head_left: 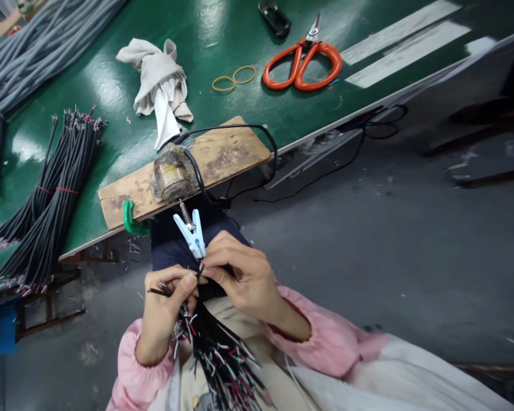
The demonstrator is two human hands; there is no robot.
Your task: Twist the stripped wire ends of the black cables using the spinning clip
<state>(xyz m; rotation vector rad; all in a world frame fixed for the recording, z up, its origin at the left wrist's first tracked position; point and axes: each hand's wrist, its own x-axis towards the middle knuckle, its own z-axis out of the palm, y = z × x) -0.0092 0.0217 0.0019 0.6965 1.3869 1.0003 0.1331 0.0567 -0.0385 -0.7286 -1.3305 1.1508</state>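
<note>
My left hand (171, 302) is closed on a thin black cable (157, 291), whose stripped end points up between my fingertips. Right against it, my right hand (244, 274) pinches the small coloured wires (201, 266) at that end. Just above my fingers is a light blue clothespin (192, 234), its legs spread around a metal shaft (185, 213). The shaft comes out of a small motor-like block (171, 174) covered in glue or tape. Below my hands a bundle of black cables (223, 354) with red and white wire ends lies on my lap.
A wooden board (235, 151) bears the block, with a green clamp (132, 220) at the table edge. On the green table (111, 137) lie cable bundles (64, 182), grey cables (47, 51), a cloth (158, 80), rubber bands (233, 80) and orange-handled scissors (304, 65). Another person's hand (9, 21) shows top left.
</note>
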